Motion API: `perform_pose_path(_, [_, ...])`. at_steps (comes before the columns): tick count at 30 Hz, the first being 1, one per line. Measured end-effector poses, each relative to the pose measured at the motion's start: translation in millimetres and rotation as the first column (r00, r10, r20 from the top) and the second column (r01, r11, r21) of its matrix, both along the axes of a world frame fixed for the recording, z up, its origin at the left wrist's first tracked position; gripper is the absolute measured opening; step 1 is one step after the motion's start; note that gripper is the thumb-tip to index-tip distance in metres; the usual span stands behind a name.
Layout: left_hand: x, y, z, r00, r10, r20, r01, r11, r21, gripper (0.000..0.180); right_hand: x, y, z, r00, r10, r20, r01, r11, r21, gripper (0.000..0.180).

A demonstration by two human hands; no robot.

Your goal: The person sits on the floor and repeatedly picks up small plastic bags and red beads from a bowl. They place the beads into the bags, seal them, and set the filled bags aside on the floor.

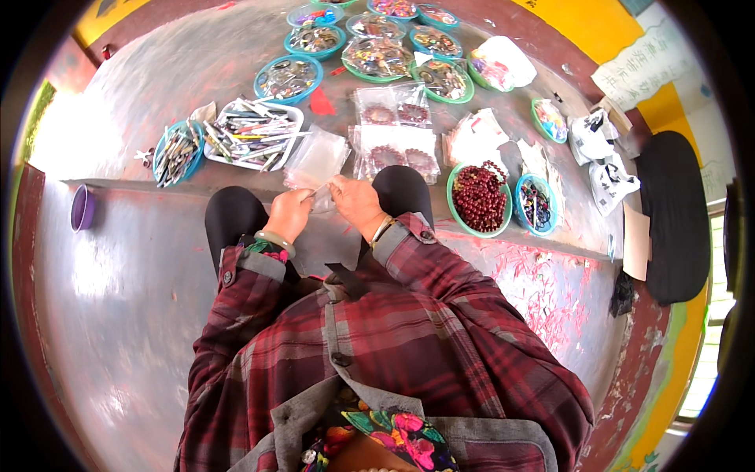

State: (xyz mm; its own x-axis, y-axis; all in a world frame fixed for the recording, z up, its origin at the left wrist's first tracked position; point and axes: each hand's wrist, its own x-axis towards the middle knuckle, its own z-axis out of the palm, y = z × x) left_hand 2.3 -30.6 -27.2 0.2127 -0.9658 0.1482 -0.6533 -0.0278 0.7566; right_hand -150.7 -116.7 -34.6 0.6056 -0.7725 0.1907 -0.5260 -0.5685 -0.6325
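Observation:
Between my knees, my left hand (289,215) and my right hand (358,204) are close together, fingers pinched on a small clear plastic bag (322,200). The bag looks flat; whether anything is inside I cannot make out. Just beyond it lies a pile of clear plastic bags (321,151) on the raised ledge. Right of that pile are several clear bags with dark red bead bracelets (387,157) in them. A green bowl (451,206) heaped with dark red bead strings (480,198) stands to the right of my knee.
A white tray of pens (297,118) and a blue basket of pens (178,155) stand at the left. A blue bowl of small trinkets (536,204) sits right of the beads. Several trinket bowls (289,79) fill the back. White plastic bags (609,181) lie far right, a purple cup (82,208) far left.

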Motion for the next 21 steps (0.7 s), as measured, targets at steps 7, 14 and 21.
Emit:
perform_pose_path(7, [2,1,-1,0.991,0.099,-0.092,-0.09,0.991,0.101,0.018,-14,-2,33,0.965,0.025,0.26,-0.01,0.998,-0.058,0.021])
perform_pose_path(14, [-1,-1,0,0.995,0.03,0.094,-0.037,0.997,0.07,0.018,-116,-78,29,0.927,-0.281,0.248,0.347,0.895,-0.281,0.018])
perform_pose_path(21, [-7,-6,1,0.998,0.04,0.046,-0.046,0.99,0.132,0.018,-271,-151,-50,0.734,-0.666,-0.136,0.624,0.739,-0.253,0.027])
